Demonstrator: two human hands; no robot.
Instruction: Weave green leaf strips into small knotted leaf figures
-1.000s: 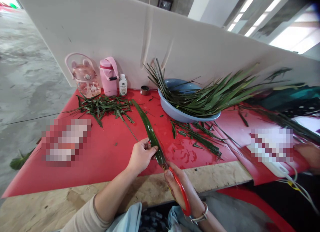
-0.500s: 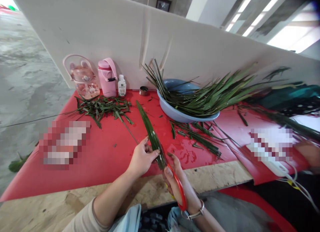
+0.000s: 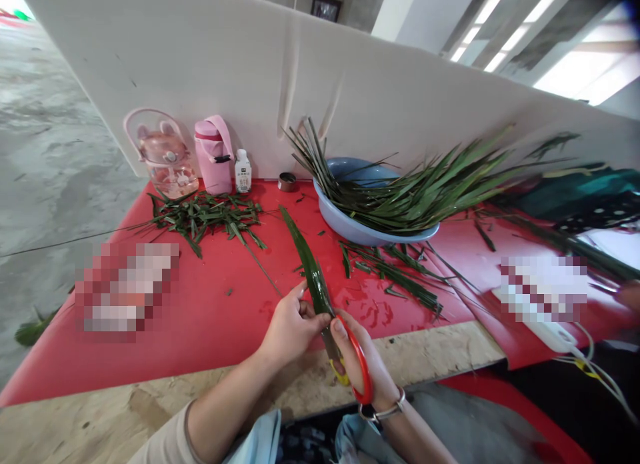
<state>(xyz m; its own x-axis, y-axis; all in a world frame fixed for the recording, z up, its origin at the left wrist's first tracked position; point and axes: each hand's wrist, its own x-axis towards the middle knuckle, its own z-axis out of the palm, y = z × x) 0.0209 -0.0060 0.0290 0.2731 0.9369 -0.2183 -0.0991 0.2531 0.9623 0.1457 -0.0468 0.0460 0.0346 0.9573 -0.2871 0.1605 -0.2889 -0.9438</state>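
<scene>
A long glossy green leaf strip (image 3: 309, 267) is pinched near its lower end by the thumb and fingers of my left hand (image 3: 291, 327), its pointed tip aimed up over the red table cover. Close beside it, my right hand (image 3: 367, 364) is closed around a pair of scissors (image 3: 367, 377) with red handles and a yellow part showing below. The leaf's lower end reaches my right thumb. The scissor blades are hidden by the hands and the leaf.
A blue basin (image 3: 330, 214) full of long leaves stands at the back. Cut leaf pieces (image 3: 205, 217) lie in a pile on the left, near a pink bottle (image 3: 214, 161) and a clear pink jug (image 3: 170, 161). A white power strip (image 3: 545, 324) lies right; a person's hand (image 3: 629, 294) shows beyond.
My left hand and the leaf have shifted a little right and down. My right hand's fingers have curled in behind the leaf, and the scissors have turned slightly.
</scene>
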